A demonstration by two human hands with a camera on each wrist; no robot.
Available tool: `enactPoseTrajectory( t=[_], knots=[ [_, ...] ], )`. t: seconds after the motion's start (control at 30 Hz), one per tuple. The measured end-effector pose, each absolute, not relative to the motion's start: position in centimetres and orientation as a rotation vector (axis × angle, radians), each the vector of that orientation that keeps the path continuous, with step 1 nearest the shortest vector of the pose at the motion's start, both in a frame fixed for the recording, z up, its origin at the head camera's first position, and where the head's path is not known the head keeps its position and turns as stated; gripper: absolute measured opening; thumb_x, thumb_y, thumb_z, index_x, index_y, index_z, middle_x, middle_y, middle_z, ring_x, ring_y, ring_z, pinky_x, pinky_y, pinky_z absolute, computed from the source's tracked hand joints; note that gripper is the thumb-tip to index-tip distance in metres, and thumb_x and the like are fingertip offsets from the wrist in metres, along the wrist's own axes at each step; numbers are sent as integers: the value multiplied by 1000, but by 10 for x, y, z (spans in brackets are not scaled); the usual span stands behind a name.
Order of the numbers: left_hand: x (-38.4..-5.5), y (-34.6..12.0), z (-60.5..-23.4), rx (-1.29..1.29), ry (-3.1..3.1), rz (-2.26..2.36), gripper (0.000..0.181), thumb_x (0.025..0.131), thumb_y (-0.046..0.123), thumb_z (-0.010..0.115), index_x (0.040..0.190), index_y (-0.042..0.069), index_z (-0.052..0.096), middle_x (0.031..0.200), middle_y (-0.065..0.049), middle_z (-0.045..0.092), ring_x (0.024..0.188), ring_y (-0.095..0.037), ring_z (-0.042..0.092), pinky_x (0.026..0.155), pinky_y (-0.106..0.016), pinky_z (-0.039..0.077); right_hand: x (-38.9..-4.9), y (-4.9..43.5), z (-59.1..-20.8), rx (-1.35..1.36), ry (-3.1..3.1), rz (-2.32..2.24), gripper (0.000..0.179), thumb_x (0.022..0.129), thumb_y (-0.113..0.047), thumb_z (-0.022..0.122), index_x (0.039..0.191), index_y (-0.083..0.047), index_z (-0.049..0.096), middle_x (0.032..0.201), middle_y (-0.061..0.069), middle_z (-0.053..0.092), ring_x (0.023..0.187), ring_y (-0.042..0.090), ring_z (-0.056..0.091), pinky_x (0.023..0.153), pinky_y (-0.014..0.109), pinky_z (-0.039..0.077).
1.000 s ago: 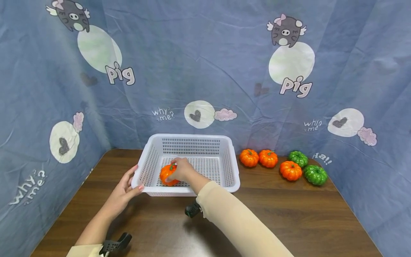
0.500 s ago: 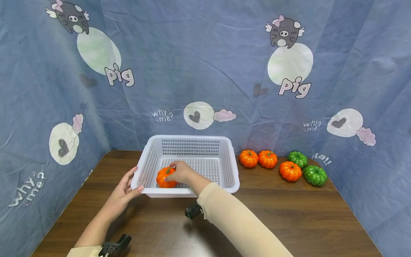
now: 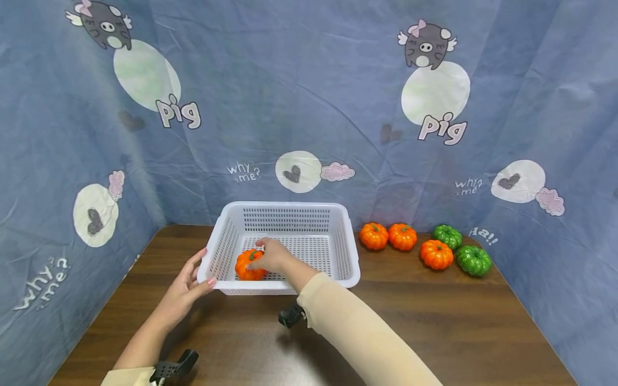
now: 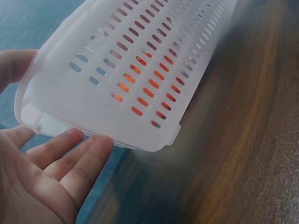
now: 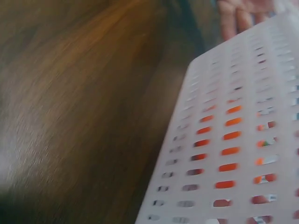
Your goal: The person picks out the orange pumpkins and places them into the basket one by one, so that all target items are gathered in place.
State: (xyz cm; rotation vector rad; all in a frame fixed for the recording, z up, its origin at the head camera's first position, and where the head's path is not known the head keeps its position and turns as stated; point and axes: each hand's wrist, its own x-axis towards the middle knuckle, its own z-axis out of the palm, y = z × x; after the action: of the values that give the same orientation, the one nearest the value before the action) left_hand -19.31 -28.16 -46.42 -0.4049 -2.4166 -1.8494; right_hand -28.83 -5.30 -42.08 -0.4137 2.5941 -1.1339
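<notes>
In the head view, an orange toy pumpkin with a green stem sits in the front left part of a white plastic basket. My right hand is over its right side. The thumb lies in front of the pumpkin, and the other visible fingertips are raised off it, with a gap showing basket floor. My left hand grips the basket's left front corner. In the left wrist view, the left hand's fingers lie against the basket's rim. Through the slots, orange shows in both wrist views.
Right of the basket on the brown wooden table sit three orange pumpkins and two green pumpkins. A blue printed curtain stands behind the table and along both sides.
The pumpkin in the basket has shifted slightly left with my right hand. Since then, the right fingertips have lifted and spread away from it. My left hand stays on the corner.
</notes>
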Motion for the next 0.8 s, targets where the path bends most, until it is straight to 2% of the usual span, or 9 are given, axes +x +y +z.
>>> enactPoseTrajectory(
  t=[0.17, 0.43, 0.8],
  knots=[
    [-193, -281, -464, -405, -2396, -1868, 77, 98, 3, 59, 159, 4, 12, 143, -38, 41, 107, -2, 59, 83, -18, 53, -287, -48, -409, -437, 2567, -1213, 56, 81, -20, 84, 131, -8, 63, 134, 14, 58, 122, 27, 55, 101, 36, 47],
    [-193, -280, -462, -395, -2412, -1855, 77, 98, 5, 59, 159, 5, 13, 143, -37, 41, 107, -6, 59, 84, -18, 52, -280, -31, -391, -496, 2619, -1232, 45, 84, -23, 80, 125, -10, 67, 131, 12, 61, 120, 27, 57, 100, 39, 48],
    [-190, -278, -461, -407, -2391, -1897, 77, 99, 4, 58, 159, 4, 10, 145, -40, 37, 109, -3, 59, 84, -18, 52, -254, 17, -369, -660, 2712, -1268, 31, 91, -26, 70, 118, -11, 71, 115, 6, 69, 102, 22, 62, 89, 37, 51]
  ],
)
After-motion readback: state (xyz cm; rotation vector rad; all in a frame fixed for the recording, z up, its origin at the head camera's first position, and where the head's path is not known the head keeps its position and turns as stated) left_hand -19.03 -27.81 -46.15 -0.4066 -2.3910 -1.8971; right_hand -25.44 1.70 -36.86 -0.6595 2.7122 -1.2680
